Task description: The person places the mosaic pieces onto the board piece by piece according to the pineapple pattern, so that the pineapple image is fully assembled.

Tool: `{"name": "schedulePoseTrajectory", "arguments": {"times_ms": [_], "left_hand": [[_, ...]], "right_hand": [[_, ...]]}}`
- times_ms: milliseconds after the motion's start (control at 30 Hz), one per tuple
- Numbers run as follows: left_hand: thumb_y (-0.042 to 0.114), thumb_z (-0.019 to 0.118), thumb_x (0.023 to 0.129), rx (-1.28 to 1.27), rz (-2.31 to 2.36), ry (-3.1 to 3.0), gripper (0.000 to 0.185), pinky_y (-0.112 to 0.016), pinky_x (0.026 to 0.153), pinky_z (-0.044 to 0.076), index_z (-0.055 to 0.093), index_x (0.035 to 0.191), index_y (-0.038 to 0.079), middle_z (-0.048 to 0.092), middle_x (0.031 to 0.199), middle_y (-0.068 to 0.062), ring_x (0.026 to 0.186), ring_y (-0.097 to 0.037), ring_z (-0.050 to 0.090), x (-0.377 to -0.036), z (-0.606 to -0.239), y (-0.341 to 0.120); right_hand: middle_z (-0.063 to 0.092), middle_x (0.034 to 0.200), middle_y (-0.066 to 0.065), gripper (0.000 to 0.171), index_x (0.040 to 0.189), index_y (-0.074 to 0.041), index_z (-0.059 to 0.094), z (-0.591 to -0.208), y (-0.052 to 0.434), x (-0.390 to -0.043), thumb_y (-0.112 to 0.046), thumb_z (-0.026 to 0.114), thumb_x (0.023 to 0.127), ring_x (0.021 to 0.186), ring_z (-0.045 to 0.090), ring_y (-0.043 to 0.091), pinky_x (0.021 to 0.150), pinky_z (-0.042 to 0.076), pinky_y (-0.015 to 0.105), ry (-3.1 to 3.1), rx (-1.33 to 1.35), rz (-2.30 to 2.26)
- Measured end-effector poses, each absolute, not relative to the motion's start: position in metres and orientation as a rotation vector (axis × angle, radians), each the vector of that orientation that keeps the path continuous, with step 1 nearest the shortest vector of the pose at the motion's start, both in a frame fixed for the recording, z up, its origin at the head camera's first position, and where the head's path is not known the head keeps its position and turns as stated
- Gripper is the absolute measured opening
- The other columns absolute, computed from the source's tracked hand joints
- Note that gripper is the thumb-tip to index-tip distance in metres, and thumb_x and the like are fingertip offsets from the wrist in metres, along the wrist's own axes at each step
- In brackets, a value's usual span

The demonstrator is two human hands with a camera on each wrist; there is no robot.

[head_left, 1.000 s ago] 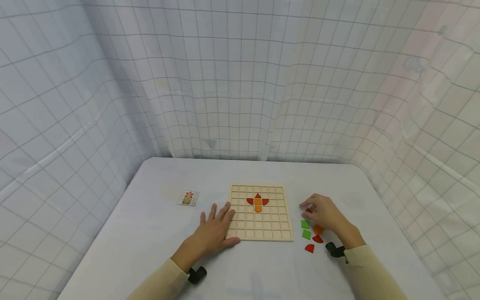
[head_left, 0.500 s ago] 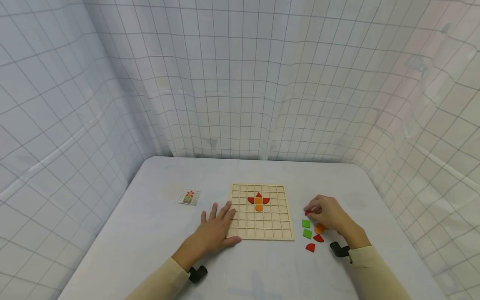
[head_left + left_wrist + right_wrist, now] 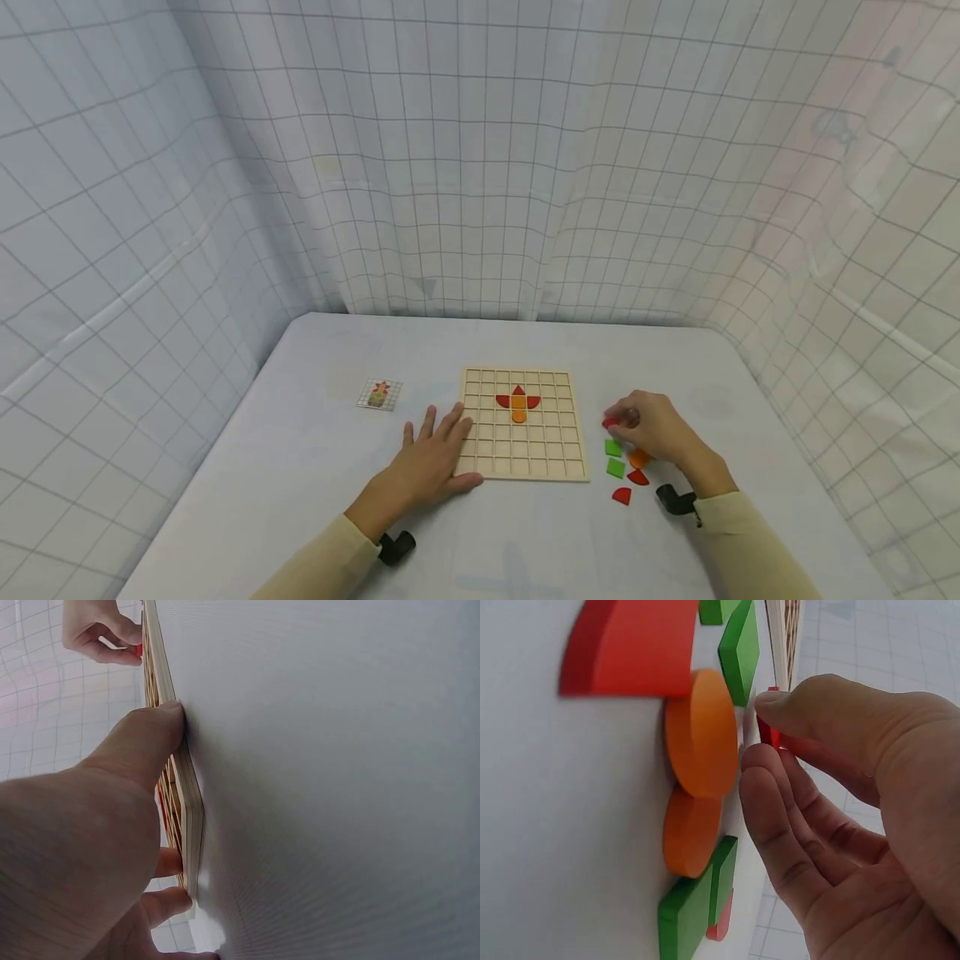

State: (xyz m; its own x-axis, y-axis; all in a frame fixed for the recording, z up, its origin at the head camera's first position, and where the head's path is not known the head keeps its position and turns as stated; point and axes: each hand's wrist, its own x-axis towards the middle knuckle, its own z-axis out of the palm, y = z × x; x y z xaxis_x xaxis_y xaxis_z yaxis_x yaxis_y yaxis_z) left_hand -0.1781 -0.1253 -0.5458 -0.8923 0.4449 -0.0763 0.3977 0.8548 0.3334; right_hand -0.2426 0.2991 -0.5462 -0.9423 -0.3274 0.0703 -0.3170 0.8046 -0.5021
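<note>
Down at the near side of the table [image 3: 487, 533], two pale sleeves [image 3: 753, 542] and, by the cuffs, two black wrist-worn devices [image 3: 397, 548]. A little farther on, to the right, a loose red quarter-round [image 3: 622, 496], then a second red quarter-round [image 3: 638, 477] just beyond.

Over on the left, fingers spread wide on the left hand [image 3: 431, 464], touching the near left corner of the pale wooden grid board [image 3: 521, 451]: thumb on the near edge, fingertips at the left edge. Across to the right again, two green squares [image 3: 616, 467] just beside each other, and an orange disc [image 3: 702, 735] partly under the other hand. From the right wrist, a second orange disc [image 3: 693, 832] close by, more green pieces [image 3: 684, 922] next to those, and a sliver of red [image 3: 721, 926] behind.

And just past the squares, narrow at the fingertips, pinching a small red piece [image 3: 611, 423] between thumb and fingers of the right hand [image 3: 647, 427]! Right of the board, apart from it; shape mostly covered, contact with the table impossible to tell.

Upper middle of the board now: an orange round [image 3: 519, 417], an orange square [image 3: 519, 402] flanked by red wings [image 3: 534, 402], a red triangle [image 3: 519, 389] on top. Off to the left, a small gridded picture card [image 3: 380, 394] on the table. Behind everything, white checked curtains [image 3: 450, 167].
</note>
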Motion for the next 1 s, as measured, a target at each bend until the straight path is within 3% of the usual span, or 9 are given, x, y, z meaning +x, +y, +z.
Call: {"name": "schedulePoseTrajectory", "arguments": {"times_ms": [733, 1000], "left_hand": [[0.064, 0.077, 0.108, 0.600, 0.417, 2.884, 0.096, -0.094, 0.127, 0.031, 0.043, 0.177, 0.007, 0.030, 0.193, -0.021, 0.173, -0.067, 0.028, -0.182, -0.546, -0.121], [0.066, 0.077, 0.107, 0.601, 0.397, 2.886, 0.097, -0.094, 0.127, 0.031, 0.043, 0.177, 0.008, 0.030, 0.193, -0.020, 0.174, -0.066, 0.028, -0.181, -0.547, -0.121]], "right_hand": [[0.082, 0.098, 0.004, 0.013, 0.105, -0.006, 0.089, -0.545, 0.236, -0.258, -0.009, 0.097, 0.095, 0.086, 0.072, 0.012, 0.078, 0.063, 0.026, 3.014, -0.887, -0.937], [0.081, 0.097, 0.003, 0.010, 0.105, -0.005, 0.088, -0.548, 0.211, -0.259, -0.009, 0.094, 0.098, 0.086, 0.068, 0.008, 0.078, 0.061, 0.024, 2.962, -0.846, -0.946]]}}
